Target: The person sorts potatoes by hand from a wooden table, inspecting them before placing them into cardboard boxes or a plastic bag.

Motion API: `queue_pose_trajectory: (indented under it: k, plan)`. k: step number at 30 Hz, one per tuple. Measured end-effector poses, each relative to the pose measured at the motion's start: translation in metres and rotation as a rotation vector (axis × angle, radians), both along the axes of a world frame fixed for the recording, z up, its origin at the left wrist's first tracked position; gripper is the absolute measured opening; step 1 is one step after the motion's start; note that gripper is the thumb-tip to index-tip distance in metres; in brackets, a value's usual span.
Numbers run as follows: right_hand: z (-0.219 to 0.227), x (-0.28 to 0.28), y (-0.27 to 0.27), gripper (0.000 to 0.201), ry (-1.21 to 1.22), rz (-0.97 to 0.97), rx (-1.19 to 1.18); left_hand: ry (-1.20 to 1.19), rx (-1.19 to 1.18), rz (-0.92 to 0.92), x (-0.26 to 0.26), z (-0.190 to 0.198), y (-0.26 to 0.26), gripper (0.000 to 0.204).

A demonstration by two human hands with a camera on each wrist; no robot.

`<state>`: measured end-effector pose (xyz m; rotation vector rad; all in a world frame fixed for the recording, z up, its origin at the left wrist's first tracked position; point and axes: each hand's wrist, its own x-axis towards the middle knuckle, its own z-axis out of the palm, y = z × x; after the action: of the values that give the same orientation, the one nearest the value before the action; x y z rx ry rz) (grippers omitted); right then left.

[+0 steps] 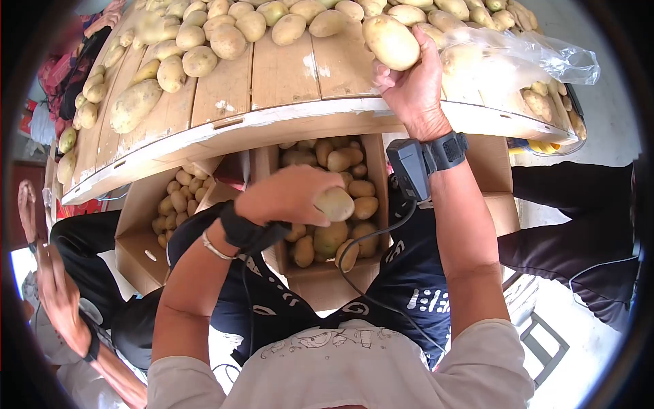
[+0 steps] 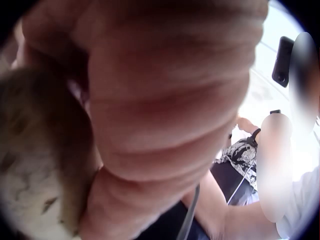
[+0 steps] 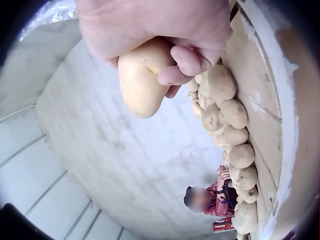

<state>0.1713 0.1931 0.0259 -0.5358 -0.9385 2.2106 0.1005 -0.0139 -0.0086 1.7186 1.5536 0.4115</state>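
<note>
My right hand (image 1: 417, 88) is raised over the table's near edge, gripping a pale yellow potato (image 1: 392, 43). The right wrist view shows the fingers curled round this potato (image 3: 142, 82), with a small yellow mark on its skin. Lower down, my left hand (image 1: 289, 192) holds another potato (image 1: 334, 204) above the open cardboard box (image 1: 383, 204) between my legs. Close up in the left wrist view, that potato (image 2: 37, 165) has dark specks and lies against the curled fingers. Several potatoes (image 1: 331, 237) fill the box below.
Many potatoes (image 1: 228, 42) lie across the slatted wooden table (image 1: 225, 82). A clear plastic bag (image 1: 545, 58) rests at its right side. Another cardboard box (image 1: 136, 242) of potatoes stands at left. Other people sit on both sides; one hand (image 1: 58, 290) shows at left. Cables (image 1: 402, 310) hang from my wrists.
</note>
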Motion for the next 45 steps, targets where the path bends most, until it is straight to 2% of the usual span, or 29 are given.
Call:
queue_pose_trajectory:
  k: [1,2,3,4,7,8,10,11,13,14,16,17,19,20,22,23,24,26,27,28,29,30,31,32,34,35,37,43,45]
  plan:
    - [0.0,0.002,0.002,0.043,0.01,0.036,-0.01,0.003,-0.001,0.003,0.01,-0.016,0.0,0.047]
    - [0.001,0.0,0.003,0.043,0.024,0.074,-0.017,-0.125,0.019,-0.035,0.019,-0.026,0.002,0.047]
    - [0.002,-0.001,0.002,0.044,-0.003,-0.005,-0.064,-0.255,0.041,-0.08,0.022,-0.034,0.004,0.046]
    - [0.002,0.0,0.005,0.044,-0.004,-0.013,-0.061,-0.256,0.042,-0.088,0.022,-0.035,0.005,0.046]
    - [-0.002,0.007,0.011,0.044,0.05,0.047,0.022,0.092,0.157,0.047,0.018,-0.041,0.002,0.048]
    - [-0.001,0.007,0.011,0.044,0.052,0.042,0.02,0.093,0.155,0.042,0.012,-0.048,0.002,0.048]
    - [0.001,0.008,0.01,0.043,0.041,0.035,0.014,0.475,0.13,0.215,-0.002,-0.064,0.003,0.049]
    - [0.0,0.008,0.013,0.043,0.04,0.036,0.016,0.474,0.132,0.216,-0.01,-0.061,0.003,0.049]
    - [-0.006,0.011,0.02,0.042,0.039,0.119,0.103,0.329,0.346,0.222,-0.023,-0.051,0.003,0.043]
    - [-0.003,0.014,0.015,0.042,0.036,0.111,0.094,0.325,0.338,0.214,-0.033,-0.04,0.008,0.043]
    - [0.008,0.016,0.003,0.033,0.085,0.209,0.142,-0.156,-0.059,0.257,-0.052,-0.013,0.017,0.034]
    - [0.006,0.014,0.005,0.024,0.095,0.316,0.179,-0.159,-0.06,0.258,-0.051,-0.005,0.016,0.034]
    - [0.007,0.017,0.004,0.026,0.04,0.401,0.279,-0.46,-0.071,0.378,-0.047,0.006,0.017,0.028]
    - [0.008,0.018,0.002,0.03,-0.006,0.488,0.376,-0.462,-0.074,0.377,-0.048,0.013,0.017,0.028]
    - [0.008,0.018,-0.006,0.036,-0.044,0.584,0.473,-0.644,-0.022,0.487,-0.053,0.025,0.014,0.028]
    - [0.008,0.018,-0.009,0.036,-0.172,0.704,0.652,-0.688,0.031,0.637,-0.057,0.025,0.013,0.024]
    - [0.009,0.019,-0.012,0.036,-0.306,0.818,0.833,-0.687,0.042,0.642,-0.067,0.025,0.012,0.024]
    - [0.008,0.019,-0.025,0.032,-0.407,1.018,0.9,-0.976,0.294,0.786,-0.087,0.026,0.01,0.019]
    - [0.008,0.019,-0.031,0.037,-0.545,1.118,0.934,-1.031,0.404,0.991,-0.084,0.025,0.015,0.014]
    - [0.002,0.019,-0.034,0.041,-0.55,1.107,1.019,-1.025,0.44,0.974,-0.085,0.025,0.012,0.014]
    - [0.008,0.02,-0.041,0.045,-0.68,1.033,1.024,-1.079,0.444,1.092,-0.085,0.024,0.008,0.011]
    - [-0.01,0.016,-0.038,0.044,-0.567,0.869,1.211,-1.14,0.454,1.199,-0.086,0.024,0.009,0.009]
    - [-0.014,0.013,-0.035,0.042,-0.522,0.824,1.211,-1.198,0.503,1.236,-0.088,0.022,0.011,0.007]
    - [-0.002,0.012,-0.035,0.033,-0.562,0.849,1.236,-1.252,0.536,1.285,-0.089,0.019,0.011,0.005]
    - [-0.003,0.008,-0.038,0.023,-0.541,0.739,1.227,-1.285,0.572,1.284,-0.092,0.017,0.006,0.005]
    - [-0.003,0.009,-0.038,0.023,-0.541,0.733,1.243,-1.332,0.583,1.295,-0.091,0.016,0.007,0.005]
    - [-0.002,0.009,-0.041,0.015,-0.535,0.782,1.068,-1.357,0.599,1.304,-0.09,0.017,0.007,0.005]
    - [-0.011,0.006,-0.04,0.013,-0.54,0.777,1.002,-1.362,0.62,1.319,-0.09,0.017,0.001,0.003]
    - [-0.012,0.004,-0.042,0.013,-0.507,0.767,0.973,-1.589,0.613,1.312,-0.093,0.015,-0.002,0.005]
